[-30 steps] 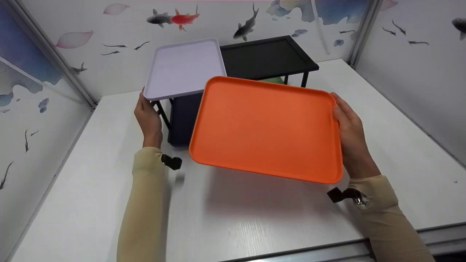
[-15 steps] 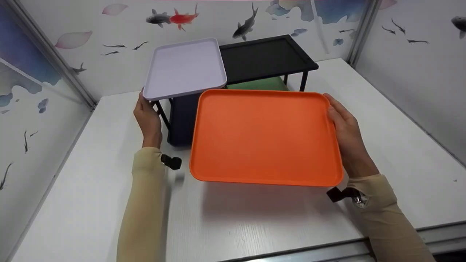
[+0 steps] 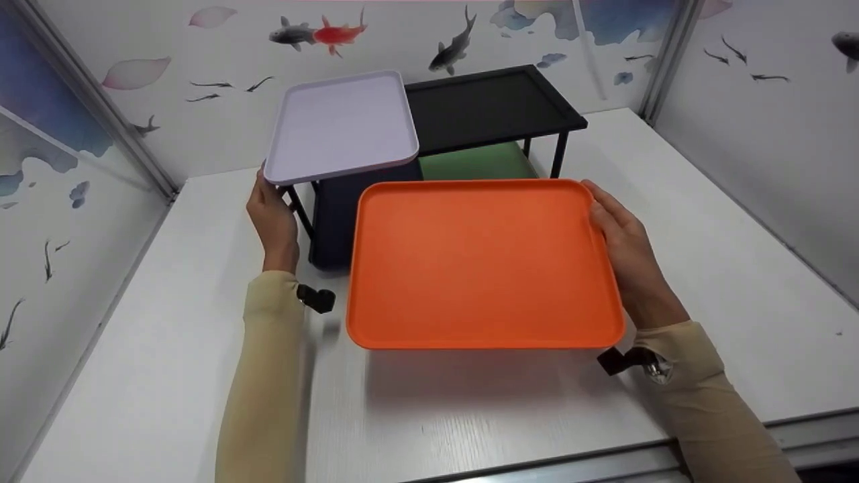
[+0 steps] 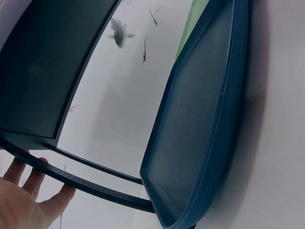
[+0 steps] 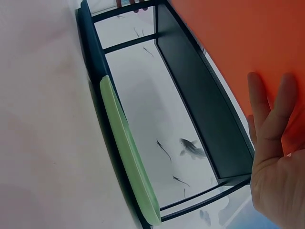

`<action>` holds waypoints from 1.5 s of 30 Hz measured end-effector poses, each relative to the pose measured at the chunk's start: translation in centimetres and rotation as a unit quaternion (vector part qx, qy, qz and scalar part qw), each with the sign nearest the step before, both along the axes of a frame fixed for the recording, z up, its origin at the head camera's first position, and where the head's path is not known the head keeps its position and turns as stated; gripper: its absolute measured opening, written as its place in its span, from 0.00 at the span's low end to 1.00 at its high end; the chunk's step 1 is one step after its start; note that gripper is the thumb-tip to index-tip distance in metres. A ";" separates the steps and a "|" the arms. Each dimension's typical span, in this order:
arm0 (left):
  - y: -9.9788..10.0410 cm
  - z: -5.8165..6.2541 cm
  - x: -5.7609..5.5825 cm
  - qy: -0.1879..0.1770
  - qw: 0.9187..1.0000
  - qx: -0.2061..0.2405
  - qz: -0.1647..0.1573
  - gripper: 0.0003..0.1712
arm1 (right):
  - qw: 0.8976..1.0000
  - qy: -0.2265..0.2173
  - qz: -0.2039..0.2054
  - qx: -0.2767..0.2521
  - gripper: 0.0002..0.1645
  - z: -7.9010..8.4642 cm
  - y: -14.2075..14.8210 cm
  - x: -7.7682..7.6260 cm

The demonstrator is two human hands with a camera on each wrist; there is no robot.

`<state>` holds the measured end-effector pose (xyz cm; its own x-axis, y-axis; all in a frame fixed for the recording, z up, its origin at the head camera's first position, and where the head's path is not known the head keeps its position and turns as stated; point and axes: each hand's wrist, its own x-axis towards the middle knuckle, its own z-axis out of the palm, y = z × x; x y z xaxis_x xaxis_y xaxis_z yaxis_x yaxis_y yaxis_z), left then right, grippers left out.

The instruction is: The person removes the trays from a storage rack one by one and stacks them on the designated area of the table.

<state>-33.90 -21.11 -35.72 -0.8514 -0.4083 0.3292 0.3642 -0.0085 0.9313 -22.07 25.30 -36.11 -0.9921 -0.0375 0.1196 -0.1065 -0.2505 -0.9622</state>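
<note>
In the head view my right hand (image 3: 627, 251) holds an orange tray (image 3: 483, 268) by its right edge, tilted toward me above the white table. The right wrist view shows fingers (image 5: 286, 95) against the tray's underside. My left hand (image 3: 274, 218) grips the left end of a black rack (image 3: 493, 111); in the left wrist view its fingers (image 4: 35, 181) lie against the rack's leg. A lavender tray (image 3: 342, 127) sits on the rack's left part. Below the rack's top are a dark blue tray (image 4: 188, 119) and a green tray (image 5: 126, 148).
The white table (image 3: 154, 335) is bounded by walls painted with fish (image 3: 453, 47). A metal rail (image 3: 604, 466) runs along the front edge. The orange tray covers part of the dark blue and green trays in the head view.
My right hand has brought the orange tray lower, toward me and slightly left, turning its edges level. More of the green tray shows behind it. The left hand has not moved.
</note>
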 end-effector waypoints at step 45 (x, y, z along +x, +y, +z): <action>0.1 0.0 -0.1 -0.007 1.000 0.015 0.007 0.27 | 0.995 -0.058 0.049 0.071 0.35 -2.8 -1.5 -1.6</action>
<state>-33.98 -21.05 -35.70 -0.8502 -0.4294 0.3048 0.3517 -0.0323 0.9356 -23.67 23.84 -38.91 -0.9896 -0.1439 -0.0083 0.0250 -0.1148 -0.9931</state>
